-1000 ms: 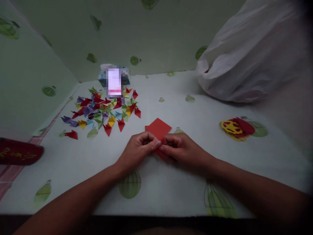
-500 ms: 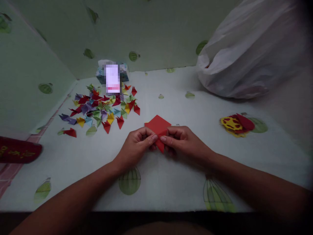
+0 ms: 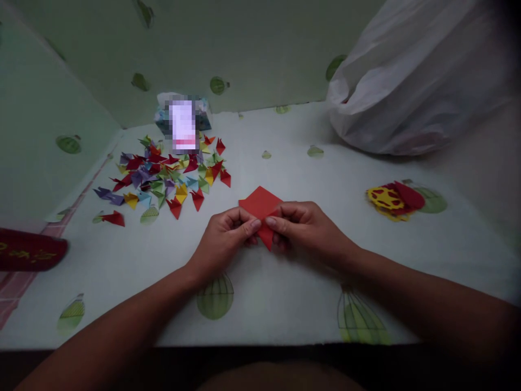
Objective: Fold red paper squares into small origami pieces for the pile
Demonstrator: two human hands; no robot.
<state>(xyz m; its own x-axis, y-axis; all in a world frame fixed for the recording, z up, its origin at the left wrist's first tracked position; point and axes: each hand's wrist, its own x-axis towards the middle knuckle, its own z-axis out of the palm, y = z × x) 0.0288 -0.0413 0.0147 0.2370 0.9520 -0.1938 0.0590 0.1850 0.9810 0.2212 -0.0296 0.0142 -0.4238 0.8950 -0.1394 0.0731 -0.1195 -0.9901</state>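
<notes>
A red paper square is pinched by the left hand and right hand. The crease could be skewed if the edges are misaligned.

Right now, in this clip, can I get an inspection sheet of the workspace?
Surface: white tablecloth with green prints.
Job's things: red paper, pinched by both hands.
Clutter: pile of folded paper pieces; yellow and red cutouts; white plastic bag; dark red pouch at the left edge.
Grippers: left hand and right hand both hold the red paper.
Cables: nothing seen.
Surroundings: pale green wall.
</notes>
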